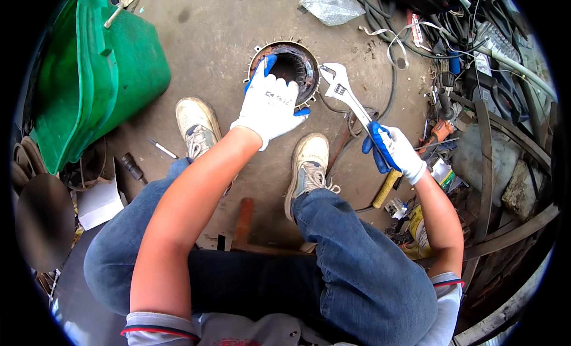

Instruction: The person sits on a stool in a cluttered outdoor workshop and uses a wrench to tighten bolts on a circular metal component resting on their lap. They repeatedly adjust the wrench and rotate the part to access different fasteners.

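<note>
A round motor stator [308, 65], dark inside with a pale metal rim and small tabs around it, sits on the floor in front of my shoes. My left hand [269, 105], in a white glove with blue fingertips, lies over its near left side. Those fingers curl over the rim and into the opening, where their tips are partly hidden. On the right, my gloved right hand [397, 151] is closed round the handle of a silver adjustable wrench [351, 97]. The wrench head points up and left, just beside the stator's right edge.
A green plastic bin [134, 66] lies at the left. A screwdriver [162, 148] rests near my left shoe [198, 125]. Black cables [389, 84], an orange power tool [439, 134], a yellow handle [386, 189] and curved metal bars [485, 162] crowd the right side.
</note>
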`<state>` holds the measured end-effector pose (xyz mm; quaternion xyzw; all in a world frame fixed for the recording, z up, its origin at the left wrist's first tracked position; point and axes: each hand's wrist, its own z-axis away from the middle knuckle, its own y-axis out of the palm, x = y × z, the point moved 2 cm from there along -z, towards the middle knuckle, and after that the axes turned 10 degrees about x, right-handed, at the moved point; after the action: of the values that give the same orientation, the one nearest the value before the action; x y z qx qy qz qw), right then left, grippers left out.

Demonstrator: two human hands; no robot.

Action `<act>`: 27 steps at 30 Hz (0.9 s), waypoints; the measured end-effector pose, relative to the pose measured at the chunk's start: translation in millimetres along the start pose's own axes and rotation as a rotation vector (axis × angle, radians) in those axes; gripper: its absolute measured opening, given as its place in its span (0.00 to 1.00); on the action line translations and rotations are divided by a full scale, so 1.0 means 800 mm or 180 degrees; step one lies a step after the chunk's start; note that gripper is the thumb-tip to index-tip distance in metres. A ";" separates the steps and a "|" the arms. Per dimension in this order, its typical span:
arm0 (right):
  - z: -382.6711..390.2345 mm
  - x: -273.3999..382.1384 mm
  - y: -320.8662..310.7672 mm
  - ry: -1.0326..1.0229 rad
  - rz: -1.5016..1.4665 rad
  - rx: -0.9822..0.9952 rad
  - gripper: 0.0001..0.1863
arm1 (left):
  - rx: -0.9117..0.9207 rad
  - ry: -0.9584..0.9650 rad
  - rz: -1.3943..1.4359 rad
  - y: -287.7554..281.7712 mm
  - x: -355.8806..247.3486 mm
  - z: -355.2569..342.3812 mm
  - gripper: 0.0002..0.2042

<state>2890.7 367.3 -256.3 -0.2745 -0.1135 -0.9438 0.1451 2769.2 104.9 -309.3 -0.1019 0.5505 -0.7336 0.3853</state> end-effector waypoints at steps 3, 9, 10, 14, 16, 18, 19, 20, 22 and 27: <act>-0.001 -0.003 0.030 0.0045 -0.0124 -0.0261 0.32 | -0.0010 -0.0020 -0.0070 0.004 -0.003 -0.003 0.27; -0.017 -0.016 0.112 -0.0072 -0.0942 -0.0664 0.30 | -0.0046 -0.0014 0.0237 0.018 -0.001 -0.003 0.20; -0.020 -0.022 0.116 -0.0167 -0.1001 -0.0730 0.30 | -0.0047 -0.0011 0.0258 0.017 0.000 -0.004 0.19; -0.032 -0.028 0.155 -0.0258 -0.1881 -0.0427 0.22 | 0.0148 -0.0069 0.0326 0.017 -0.002 -0.007 0.21; -0.055 -0.007 0.201 -0.0310 -0.2699 -0.0235 0.18 | 0.0222 -0.0077 0.0280 0.017 -0.005 -0.013 0.19; -0.064 -0.015 0.211 -0.0441 -0.2852 -0.0210 0.16 | 0.0237 -0.0041 0.0177 0.021 -0.010 -0.012 0.19; -0.061 -0.016 0.196 -0.0434 -0.2768 0.0047 0.18 | 0.0071 -0.0003 0.0230 0.021 -0.006 -0.014 0.19; -0.054 -0.018 0.184 -0.0393 -0.2725 0.0302 0.19 | 0.0245 0.0005 0.0380 0.017 -0.005 -0.014 0.21; -0.039 -0.020 0.158 0.0015 -0.1740 -0.0502 0.25 | 0.0412 0.0067 0.0452 0.008 0.003 -0.010 0.22; -0.017 0.003 0.087 0.0667 -0.0061 -0.0745 0.19 | 0.0292 0.0187 0.0377 0.012 0.005 -0.008 0.22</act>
<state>2905.7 297.8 -257.2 -0.1884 0.0104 -0.9754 0.1142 2767.4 105.9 -321.3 -0.0298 0.5324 -0.7366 0.4160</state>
